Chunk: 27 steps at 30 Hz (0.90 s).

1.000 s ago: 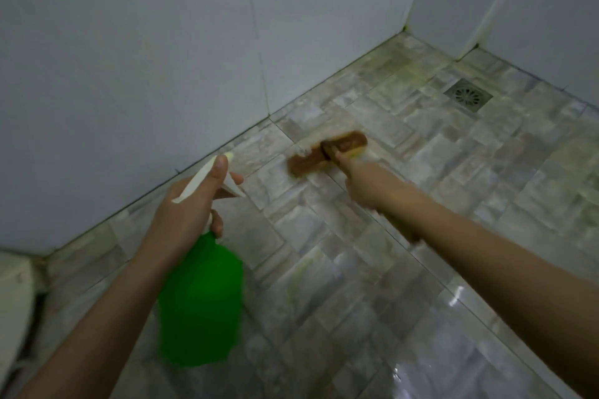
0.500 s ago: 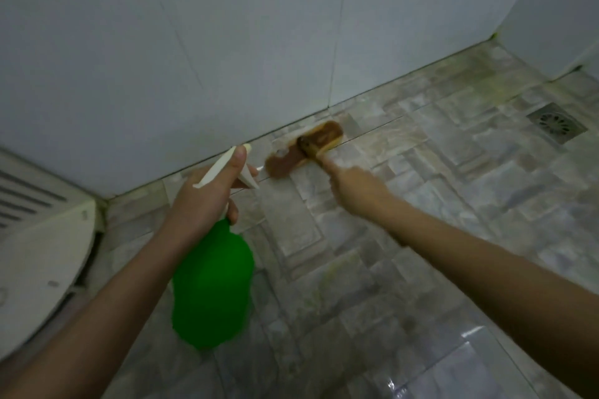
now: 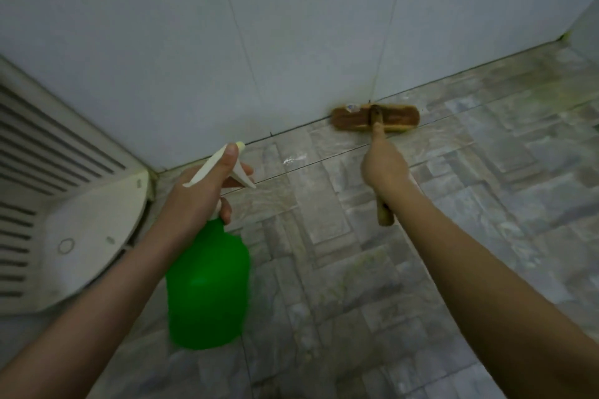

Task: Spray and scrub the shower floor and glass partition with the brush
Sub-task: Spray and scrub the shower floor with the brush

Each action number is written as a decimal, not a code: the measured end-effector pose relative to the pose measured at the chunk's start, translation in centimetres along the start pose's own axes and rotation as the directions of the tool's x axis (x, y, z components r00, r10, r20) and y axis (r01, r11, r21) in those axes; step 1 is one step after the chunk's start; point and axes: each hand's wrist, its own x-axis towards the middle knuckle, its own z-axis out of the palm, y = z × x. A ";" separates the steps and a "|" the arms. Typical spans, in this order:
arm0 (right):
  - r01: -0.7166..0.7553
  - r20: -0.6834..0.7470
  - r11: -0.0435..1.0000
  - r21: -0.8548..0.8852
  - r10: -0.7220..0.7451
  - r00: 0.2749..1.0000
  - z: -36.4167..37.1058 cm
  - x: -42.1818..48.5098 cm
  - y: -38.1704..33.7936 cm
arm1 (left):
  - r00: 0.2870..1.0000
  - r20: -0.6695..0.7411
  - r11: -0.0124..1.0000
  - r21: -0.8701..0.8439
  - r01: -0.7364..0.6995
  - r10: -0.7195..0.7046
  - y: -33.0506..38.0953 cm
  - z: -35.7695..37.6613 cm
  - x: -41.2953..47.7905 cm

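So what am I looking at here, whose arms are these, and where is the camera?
No machine here: a person wears a camera on the head, looking down at their own two hands. The left hand grips a green spray bottle by its white trigger head. The right hand holds the handle of a brown scrubbing brush, whose head lies on the stone-patterned floor right against the foot of the white tiled wall. At the left edge stand a white rounded fixture and a slatted panel.
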 end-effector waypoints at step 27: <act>0.348 0.261 0.915 -0.207 -0.291 0.920 -2.1 -5.6 3.2 | 0.925 0.241 0.895 0.411 0.176 -0.293 -9.3 1.4 -9.1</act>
